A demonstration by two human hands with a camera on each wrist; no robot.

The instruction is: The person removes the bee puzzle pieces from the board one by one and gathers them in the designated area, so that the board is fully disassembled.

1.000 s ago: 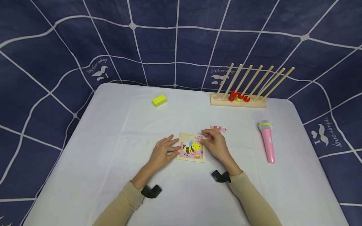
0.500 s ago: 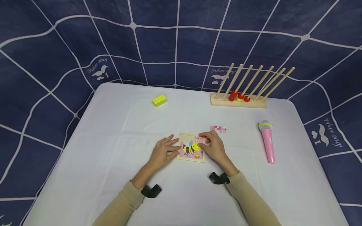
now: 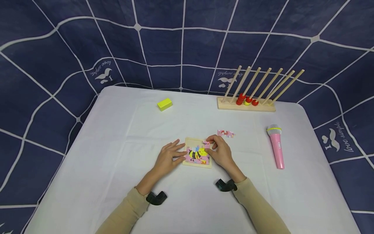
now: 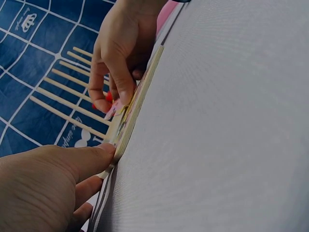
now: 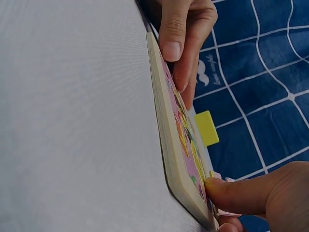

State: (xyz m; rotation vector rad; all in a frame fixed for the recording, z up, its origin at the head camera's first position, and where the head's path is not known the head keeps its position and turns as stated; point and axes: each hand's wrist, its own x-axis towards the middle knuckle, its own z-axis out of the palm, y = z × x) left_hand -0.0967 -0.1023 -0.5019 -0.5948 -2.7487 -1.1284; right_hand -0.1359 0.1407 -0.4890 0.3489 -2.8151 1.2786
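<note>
Tray (image 3: 193, 143), wooden, flat on the white-covered counter (image 3: 187, 201) between the two hands; bee picture (image 3: 194, 154) in its nearer part, bare wood towards the far left corner. Head view: left hand (image 3: 166, 159), grip spread, fingertips at the tray's left edge; right hand (image 3: 222, 151), grip pinching a pink piece (image 3: 205, 142) at the far right corner; loose pink section (image 3: 226, 133), one piece or two not certain, on the counter just beyond the right hand. Step in hand, as judged: fitting of the pink piece; best turned until its outline answers its neighbours, then lowered square against the rim. Left wrist view: pink piece between right thumb and finger, seemingly slanted and raised from the tray; advisable to level it before any pressure, a tilted edge being liable to catch or lift the pieces beside it. Left thumb on the near corner, a sound brace, to be kept light. Right wrist view: right thumb low over the picture, pink edges showing past it; thumb better kept off the laid pieces, final press flat and central. Yellow block (image 5: 206, 128), beyond the tray, out of the way.
</note>
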